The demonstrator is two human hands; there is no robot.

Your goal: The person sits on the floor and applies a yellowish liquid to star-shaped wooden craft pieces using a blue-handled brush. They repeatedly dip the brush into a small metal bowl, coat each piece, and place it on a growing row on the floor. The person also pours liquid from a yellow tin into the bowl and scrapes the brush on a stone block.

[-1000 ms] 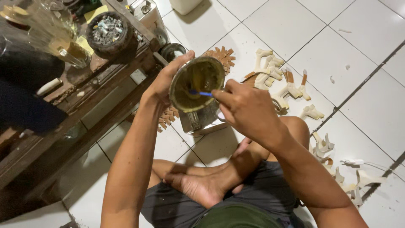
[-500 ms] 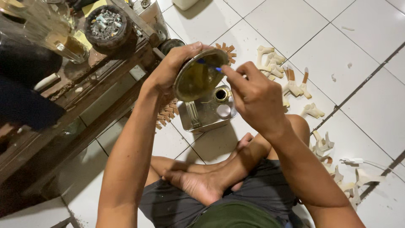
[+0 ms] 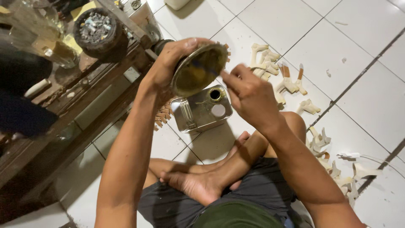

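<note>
**Round tin held up over floor, both hands at it**

Round metal tin (image 3: 198,69), upper centre of frame, tilted so its open mouth faces the camera; inside looks dark yellowish with a faint blue streak, blurred, can't tell what it is. Left hand (image 3: 168,63) grips the tin from the left and top, fingers closed around its rim and back. Right hand (image 3: 251,95) just right of the tin, fingers pinched closed near the rim; whether they hold anything can't be told, motion blur.

Directly below the tin, on the white tiled floor (image 3: 337,55): rectangular metal can (image 3: 201,109) lying flat, small round opening and a round cap spot on its upper face. Small brown toothed pieces (image 3: 162,116) just left of the can, partly behind the left forearm.

Right of the hands, pale carved wooden pieces (image 3: 274,67) scattered on the tiles, more of them (image 3: 333,169) running down toward lower right.

Upper left: dark wooden tabletop (image 3: 63,97) with a round dark bowl of ash-like bits (image 3: 97,27) and a clear glass (image 3: 55,48).

Bottom centre: person sits cross-legged, bare foot (image 3: 198,183) on dark shorts (image 3: 253,194).
</note>
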